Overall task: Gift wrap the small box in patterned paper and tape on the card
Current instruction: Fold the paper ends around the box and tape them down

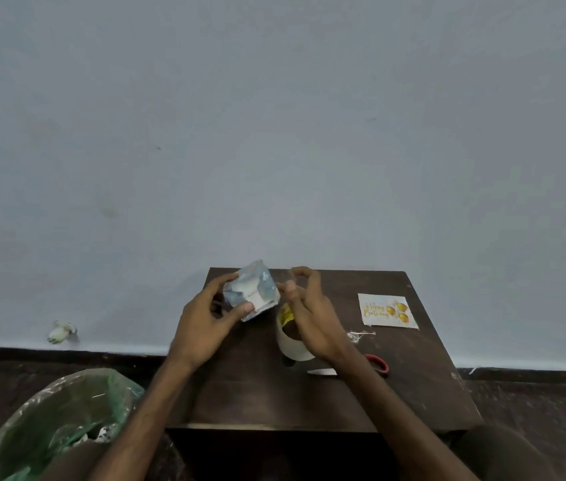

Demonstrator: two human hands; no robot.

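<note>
My left hand (209, 315) grips the small box (252, 289), wrapped in blue-grey patterned paper, and holds it tilted above the dark wooden table (413, 387). My right hand (309, 307) is just right of the box, thumb and fingers pinched together as if on a strip of clear tape that I can barely make out. Under my right hand stands a large white tape roll (292, 336). A white birthday card (387, 310) with gold balloons lies flat at the table's right.
Red-handled scissors (377, 364) lie behind my right forearm, the blade tip (321, 372) showing. A paper scrap (358, 336) lies near the card. A bin lined with a green bag (62, 421) stands on the floor at the left. A pale wall rises behind.
</note>
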